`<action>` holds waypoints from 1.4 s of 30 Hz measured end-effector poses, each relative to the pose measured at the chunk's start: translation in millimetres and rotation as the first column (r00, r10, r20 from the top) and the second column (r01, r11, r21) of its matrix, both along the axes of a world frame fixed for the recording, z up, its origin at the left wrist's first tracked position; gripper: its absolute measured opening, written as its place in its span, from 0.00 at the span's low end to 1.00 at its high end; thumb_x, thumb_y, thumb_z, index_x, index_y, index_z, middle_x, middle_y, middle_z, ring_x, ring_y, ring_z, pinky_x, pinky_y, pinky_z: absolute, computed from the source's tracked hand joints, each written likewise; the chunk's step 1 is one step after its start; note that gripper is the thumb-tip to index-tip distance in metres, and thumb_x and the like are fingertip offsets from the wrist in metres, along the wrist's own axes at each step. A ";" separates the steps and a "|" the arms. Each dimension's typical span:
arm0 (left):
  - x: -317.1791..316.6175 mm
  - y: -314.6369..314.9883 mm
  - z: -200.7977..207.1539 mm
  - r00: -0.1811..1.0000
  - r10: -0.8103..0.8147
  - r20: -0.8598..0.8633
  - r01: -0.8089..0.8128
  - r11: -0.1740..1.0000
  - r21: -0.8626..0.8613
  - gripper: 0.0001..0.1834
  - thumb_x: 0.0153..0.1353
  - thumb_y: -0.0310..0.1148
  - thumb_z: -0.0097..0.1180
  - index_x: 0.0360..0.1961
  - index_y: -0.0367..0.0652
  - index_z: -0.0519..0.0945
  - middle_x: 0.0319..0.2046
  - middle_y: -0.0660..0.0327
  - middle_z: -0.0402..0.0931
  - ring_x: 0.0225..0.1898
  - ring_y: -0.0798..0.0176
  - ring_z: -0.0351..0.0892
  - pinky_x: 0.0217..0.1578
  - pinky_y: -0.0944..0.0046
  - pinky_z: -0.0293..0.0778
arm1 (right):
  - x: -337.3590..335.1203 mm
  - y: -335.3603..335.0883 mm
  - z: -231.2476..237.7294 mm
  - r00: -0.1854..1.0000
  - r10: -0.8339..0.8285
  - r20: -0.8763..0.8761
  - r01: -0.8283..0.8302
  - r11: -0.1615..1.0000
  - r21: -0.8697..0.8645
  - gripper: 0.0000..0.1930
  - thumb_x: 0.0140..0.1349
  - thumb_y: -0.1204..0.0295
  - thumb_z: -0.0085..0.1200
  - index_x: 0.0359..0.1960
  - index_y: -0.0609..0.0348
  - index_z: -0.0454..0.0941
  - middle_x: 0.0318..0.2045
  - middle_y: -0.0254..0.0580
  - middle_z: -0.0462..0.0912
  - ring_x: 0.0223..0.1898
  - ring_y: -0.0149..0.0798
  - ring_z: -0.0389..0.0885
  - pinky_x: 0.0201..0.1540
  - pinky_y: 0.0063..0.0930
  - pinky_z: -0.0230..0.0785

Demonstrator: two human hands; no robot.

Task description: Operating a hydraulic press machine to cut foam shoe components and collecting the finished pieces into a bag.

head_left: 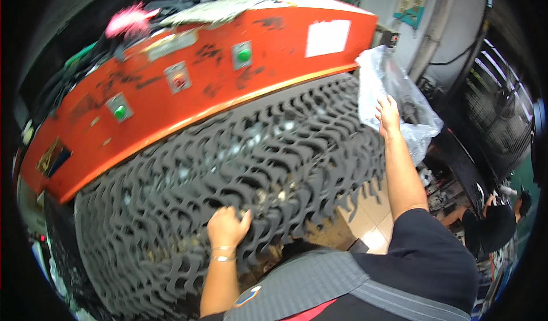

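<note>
A wide dark grey sheet, foam-like and cut into rows of wavy slots, spreads in front of me below an orange-red machine. My left hand, with bands at the wrist, is at the sheet's near part, fingers curled down over a strip and thumb out to the side; its fingertips are hidden. Stretched far to the right, my right hand is against a crumpled clear plastic bag at the sheet's far right end. Its fingers are extended and slightly apart.
The machine's orange-red front carries green and red push buttons and has cloths on top. Pale floor tiles show below the sheet's ragged near edge. Another person is at the far right, near a large dark fan-like grille.
</note>
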State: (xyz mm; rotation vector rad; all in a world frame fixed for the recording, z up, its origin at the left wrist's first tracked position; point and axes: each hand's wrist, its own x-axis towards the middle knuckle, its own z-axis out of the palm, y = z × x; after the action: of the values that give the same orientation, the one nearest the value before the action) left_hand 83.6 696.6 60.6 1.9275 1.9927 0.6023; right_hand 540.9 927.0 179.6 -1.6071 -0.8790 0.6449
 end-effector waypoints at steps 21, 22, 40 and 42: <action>-75.4 96.9 35.6 0.830 0.199 0.521 -0.198 0.978 -0.059 0.16 0.54 0.41 0.63 0.30 0.42 0.71 0.15 0.59 0.74 0.18 0.54 0.76 0.22 0.60 0.71 | -355.0 133.8 -117.9 -0.031 0.743 0.669 -0.801 0.382 -0.461 0.21 0.57 0.63 0.56 0.51 0.58 0.74 0.48 0.50 0.78 0.52 0.48 0.75 0.55 0.38 0.68; -81.3 126.5 30.9 0.823 0.206 0.529 -0.209 0.976 -0.056 0.16 0.55 0.40 0.62 0.30 0.41 0.71 0.19 0.57 0.75 0.21 0.53 0.77 0.25 0.59 0.72 | -366.4 145.2 -133.9 -0.061 0.738 0.672 -0.771 0.393 -0.501 0.23 0.57 0.63 0.56 0.53 0.57 0.73 0.51 0.49 0.76 0.54 0.49 0.74 0.57 0.39 0.66; -111.6 302.0 -106.8 0.920 0.285 -0.270 -0.360 0.885 -0.293 0.31 0.62 0.36 0.36 0.68 0.44 0.59 0.70 0.61 0.52 0.72 0.58 0.45 0.69 0.52 0.45 | -353.1 209.3 -131.2 0.563 0.774 0.289 -0.826 0.515 0.231 0.33 0.46 0.66 0.68 0.53 0.62 0.67 0.44 0.45 0.74 0.46 0.40 0.73 0.53 0.33 0.66; -123.0 297.6 -103.7 0.923 0.283 -0.261 -0.355 0.887 -0.293 0.31 0.62 0.36 0.37 0.68 0.44 0.58 0.70 0.61 0.51 0.72 0.58 0.43 0.69 0.51 0.44 | -319.9 199.9 -72.5 0.570 0.818 0.081 -0.800 0.529 0.284 0.37 0.54 0.68 0.65 0.60 0.64 0.56 0.44 0.45 0.74 0.44 0.34 0.74 0.48 0.30 0.69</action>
State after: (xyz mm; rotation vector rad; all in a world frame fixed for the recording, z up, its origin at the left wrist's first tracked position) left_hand -39.4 994.1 -43.1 1.5214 2.3909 0.1097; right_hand 221.0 1126.9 107.1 -0.8135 -1.6247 1.1413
